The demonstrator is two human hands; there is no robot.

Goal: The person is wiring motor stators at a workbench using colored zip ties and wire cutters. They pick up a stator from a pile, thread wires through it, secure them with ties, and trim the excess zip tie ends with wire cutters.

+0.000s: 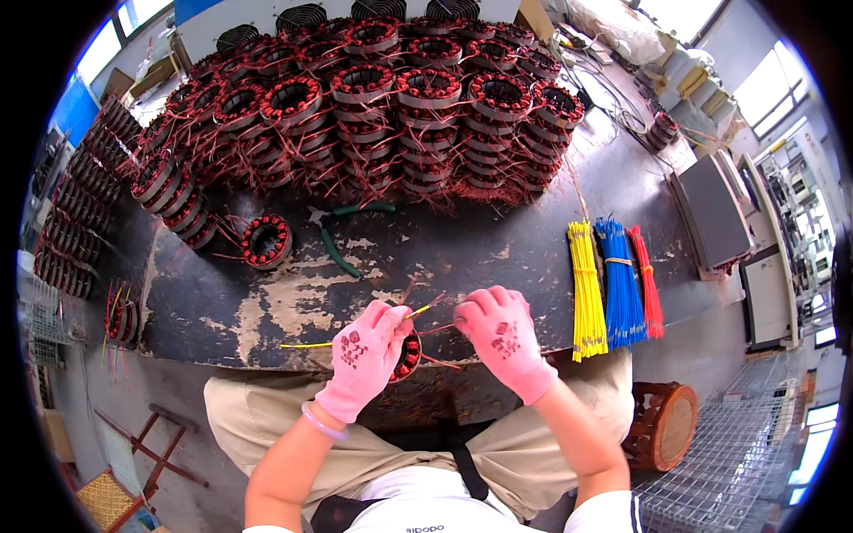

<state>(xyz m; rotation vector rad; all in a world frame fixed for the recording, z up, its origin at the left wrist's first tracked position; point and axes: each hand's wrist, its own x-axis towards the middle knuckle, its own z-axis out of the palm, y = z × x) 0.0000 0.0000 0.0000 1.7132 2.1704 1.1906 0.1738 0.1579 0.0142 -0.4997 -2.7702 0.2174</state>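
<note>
Both my hands wear pink gloves with dark printed marks. A yellow wire [305, 346] is pinched in my left hand [362, 357]; its long end sticks out to the left and its tip to the upper right, beside thin reddish leads. Partly hidden under that hand, a motor stator [409, 359] with red windings sits at the table's near edge. My right hand [506, 345] is closed a little to the right, its fingertips on a thin red stator lead [437, 329] that stretches toward the left hand. The fingertips themselves are partly hidden.
Tall stacks of stators [364, 84] fill the table's far side. One single stator [267, 242] lies near green-handled cutters [333, 240]. Bundles of yellow wires [586, 293], blue wires [622, 284] and red wires [647, 280] lie at the right. A wooden stool [662, 426] stands below.
</note>
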